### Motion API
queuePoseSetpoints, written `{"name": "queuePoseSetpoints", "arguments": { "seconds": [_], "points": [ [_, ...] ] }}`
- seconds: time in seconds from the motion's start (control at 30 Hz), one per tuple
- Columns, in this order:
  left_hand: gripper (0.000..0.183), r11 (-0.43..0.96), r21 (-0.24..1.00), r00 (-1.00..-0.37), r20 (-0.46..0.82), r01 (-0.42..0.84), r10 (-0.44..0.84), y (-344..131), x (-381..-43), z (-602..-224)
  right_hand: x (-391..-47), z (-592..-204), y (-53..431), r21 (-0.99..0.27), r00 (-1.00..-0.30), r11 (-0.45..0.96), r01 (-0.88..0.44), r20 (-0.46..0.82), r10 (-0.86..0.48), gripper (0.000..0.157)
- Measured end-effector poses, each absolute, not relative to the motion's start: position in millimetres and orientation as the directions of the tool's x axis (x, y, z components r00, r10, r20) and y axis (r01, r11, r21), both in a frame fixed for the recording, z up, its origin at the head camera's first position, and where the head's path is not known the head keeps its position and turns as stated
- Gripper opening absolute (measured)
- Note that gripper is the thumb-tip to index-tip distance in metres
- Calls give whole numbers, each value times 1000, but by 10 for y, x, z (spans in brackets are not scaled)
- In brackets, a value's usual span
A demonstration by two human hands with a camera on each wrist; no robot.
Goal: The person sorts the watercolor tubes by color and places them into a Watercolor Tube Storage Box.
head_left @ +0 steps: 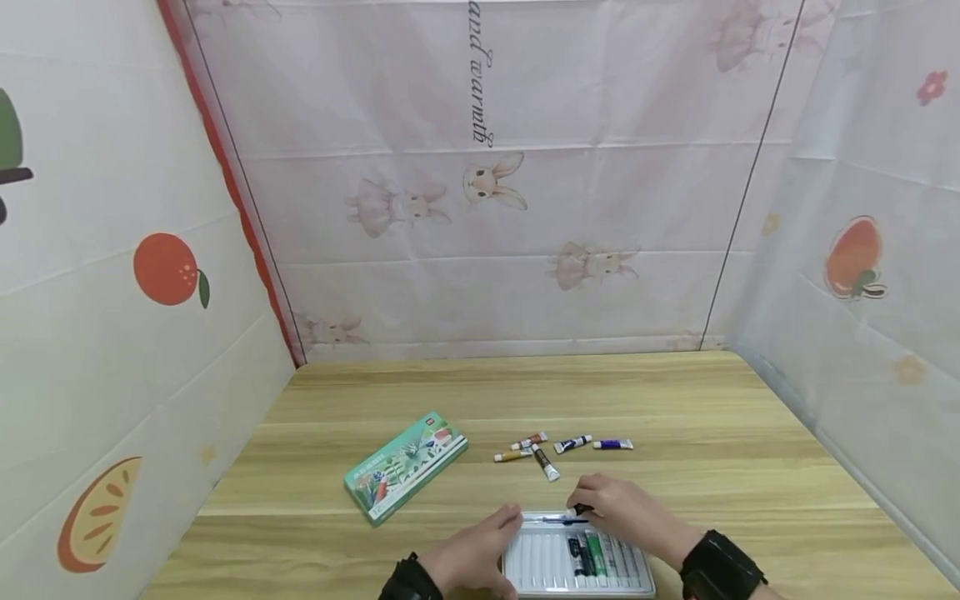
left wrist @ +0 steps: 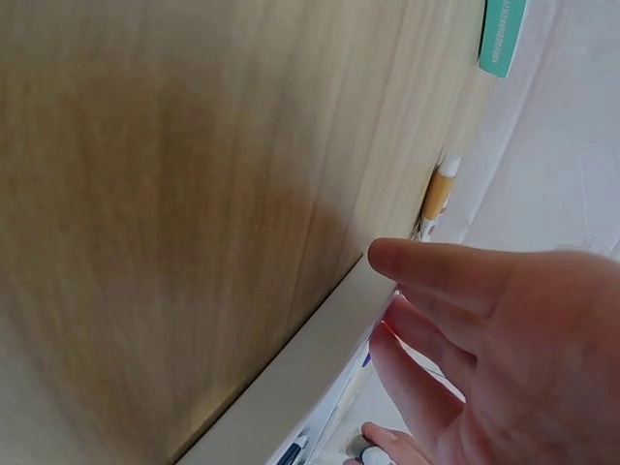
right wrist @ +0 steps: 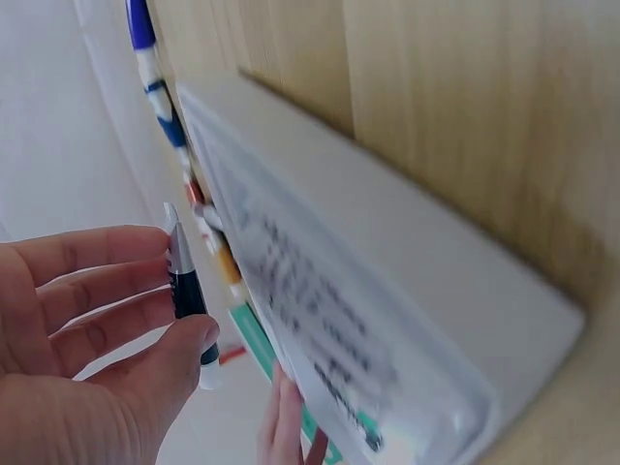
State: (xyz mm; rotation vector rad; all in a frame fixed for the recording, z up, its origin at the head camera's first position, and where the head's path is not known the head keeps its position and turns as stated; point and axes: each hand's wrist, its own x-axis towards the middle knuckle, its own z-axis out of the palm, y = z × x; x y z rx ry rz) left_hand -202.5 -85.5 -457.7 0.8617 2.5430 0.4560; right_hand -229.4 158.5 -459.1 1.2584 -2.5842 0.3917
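Observation:
My right hand (head_left: 626,508) pinches a small dark paint tube (right wrist: 186,286) with a white cap between thumb and fingers, above the far edge of a white plastic paint tray (head_left: 542,558). Several tubes sit in the tray's slots, among them a green paint tube (head_left: 596,554). A thin dark-blue paintbrush (head_left: 562,521) lies along the tray's far compartment. At the tray's left end is my left hand (head_left: 480,550), its fairly straight fingers touching the side and rim. In the left wrist view, those fingertips meet the tray's corner.
Beyond the tray, several loose paint tubes lie on the wooden table (head_left: 300,492), including a purple paint tube (head_left: 613,444) and an ochre paint tube (head_left: 512,456). A green illustrated box (head_left: 405,467) lies to the left. Printed cloth walls (head_left: 637,333) enclose the table.

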Motion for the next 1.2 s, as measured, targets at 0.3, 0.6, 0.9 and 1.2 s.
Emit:
{"name": "queuePoseSetpoints", "arguments": {
  "seconds": [0.3,0.6,0.9,1.2],
  "points": [
    [89,755,423,-724,-273,501,633,-842,-2049,-4586,-2202,-4537,1435,-194,-554,520,-832,344,-758,28],
    [88,757,426,-730,-267,496,629,-826,-2088,-4579,-2161,-4566,1324,-181,-478,443,-878,350,-806,27],
    [88,743,422,-722,-248,519,645,-825,-2091,-4574,-2077,-4629,1263,-234,-436,376,-897,324,-840,26],
    [88,741,440,-720,-256,507,644,-831,-2082,-4550,-2050,-4745,1312,-178,-427,390,-904,319,-846,22]
  ]
}}
